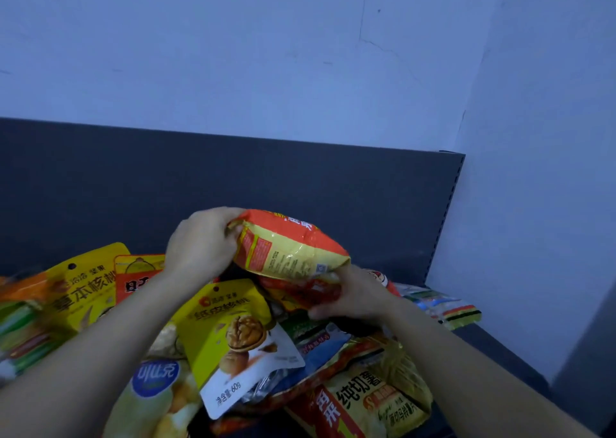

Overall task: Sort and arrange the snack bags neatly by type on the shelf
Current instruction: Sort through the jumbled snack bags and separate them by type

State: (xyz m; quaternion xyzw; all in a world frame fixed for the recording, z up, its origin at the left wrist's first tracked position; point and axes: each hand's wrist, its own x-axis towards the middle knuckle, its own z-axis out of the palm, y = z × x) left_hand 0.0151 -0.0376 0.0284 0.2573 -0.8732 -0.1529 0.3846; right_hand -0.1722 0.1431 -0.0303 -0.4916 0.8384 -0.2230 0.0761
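- Sorting step: left hand (200, 242) and right hand (355, 296) each curl round an end of orange-yellow bag (293, 249), held above the mixed pile (233, 331).
- Next (my guess): find its matching bags, then set it on the shelf (493, 347).

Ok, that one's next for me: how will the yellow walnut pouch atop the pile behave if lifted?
The yellow walnut pouch looks flat and glossy, so it is probably light, fairly stiff and a bit slippery. It lies tilted on the heap of bags, so a nudge could likely slide it off.
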